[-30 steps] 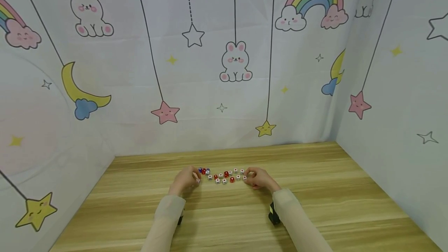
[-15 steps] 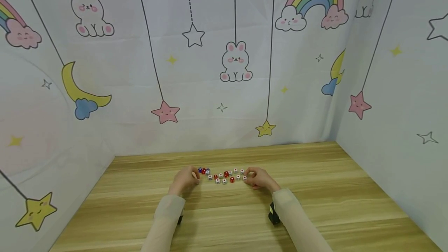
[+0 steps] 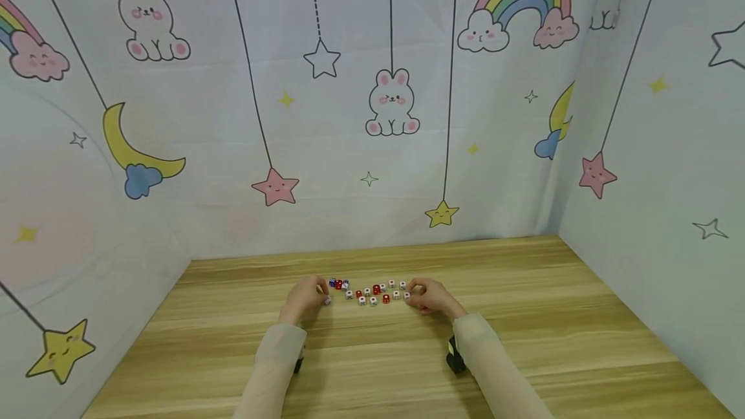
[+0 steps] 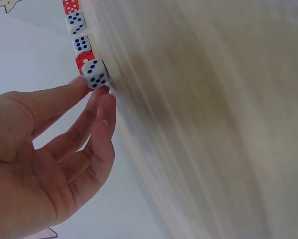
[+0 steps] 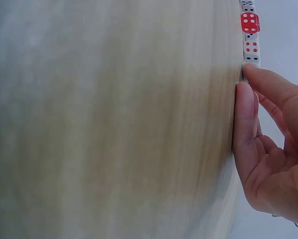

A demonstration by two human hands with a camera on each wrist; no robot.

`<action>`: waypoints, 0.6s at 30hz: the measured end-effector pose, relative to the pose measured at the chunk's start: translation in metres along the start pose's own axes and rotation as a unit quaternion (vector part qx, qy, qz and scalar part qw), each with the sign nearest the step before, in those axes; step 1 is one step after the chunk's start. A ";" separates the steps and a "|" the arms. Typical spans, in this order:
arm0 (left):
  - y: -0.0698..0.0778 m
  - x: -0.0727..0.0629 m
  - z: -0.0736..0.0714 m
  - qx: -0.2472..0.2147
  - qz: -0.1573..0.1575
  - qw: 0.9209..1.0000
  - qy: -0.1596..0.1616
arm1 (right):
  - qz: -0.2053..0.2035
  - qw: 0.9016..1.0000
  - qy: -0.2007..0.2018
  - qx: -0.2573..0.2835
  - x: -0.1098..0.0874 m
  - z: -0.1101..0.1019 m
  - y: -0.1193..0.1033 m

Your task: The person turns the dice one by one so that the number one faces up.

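Observation:
My left hand (image 3: 305, 297) pinches a white die (image 4: 95, 74) with blue pips between thumb and fingertips, close to the tabletop (image 3: 372, 361). Just beyond it in the left wrist view lies a red die (image 4: 84, 59), partly covered. My right hand (image 3: 433, 296) is at the right end of the dice group, fingers bent, with thumb and finger around a white die (image 3: 407, 296) that they mostly hide in the right wrist view. Between the hands are several red and white dice, among them a red die (image 3: 386, 299) and a white die (image 3: 362, 301).
At the back left of the group, a blue die (image 3: 333, 282), a red die (image 3: 339, 284) and white dice (image 3: 345, 285) sit close together. A patterned cloth wall (image 3: 349, 225) rises behind the table, with more cloth on both sides.
The white die at my left fingertips was visible, then covered by the fingers, and shows again now, slightly farther left. My right hand and the other dice have stayed put.

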State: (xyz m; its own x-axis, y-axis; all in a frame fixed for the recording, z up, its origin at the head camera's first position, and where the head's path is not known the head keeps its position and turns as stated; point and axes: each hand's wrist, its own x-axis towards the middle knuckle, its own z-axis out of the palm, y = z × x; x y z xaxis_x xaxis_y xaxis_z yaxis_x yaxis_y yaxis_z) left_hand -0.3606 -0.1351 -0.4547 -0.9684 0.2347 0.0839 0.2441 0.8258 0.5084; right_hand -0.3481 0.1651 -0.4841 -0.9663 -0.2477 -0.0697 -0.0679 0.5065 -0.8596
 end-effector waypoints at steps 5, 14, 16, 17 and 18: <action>0.000 0.001 0.001 -0.003 -0.005 1.000 -0.004 | 0.007 1.000 0.003 0.003 0.000 0.000 -0.001; 0.002 0.001 0.002 -0.011 -0.021 1.000 -0.019 | 0.002 1.000 0.003 0.002 -0.001 0.000 -0.002; 0.002 0.002 0.003 -0.012 -0.022 1.000 -0.020 | 0.003 1.000 0.002 0.002 -0.001 0.000 -0.002; 0.002 0.002 0.003 -0.015 -0.023 0.999 -0.022 | 0.003 1.000 0.001 0.002 -0.001 0.000 -0.002; 0.002 0.002 0.002 -0.018 -0.023 0.999 -0.023 | 0.004 1.000 0.001 0.002 -0.001 0.000 -0.002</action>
State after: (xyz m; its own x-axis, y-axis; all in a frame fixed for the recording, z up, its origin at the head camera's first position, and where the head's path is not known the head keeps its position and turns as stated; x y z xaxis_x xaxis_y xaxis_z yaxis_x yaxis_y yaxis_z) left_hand -0.3619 -0.1321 -0.4558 -0.9750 0.2211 0.0199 0.1965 0.8176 0.5413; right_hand -0.3471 0.1642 -0.4827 -0.9673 -0.2424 -0.0751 -0.0596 0.5047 -0.8612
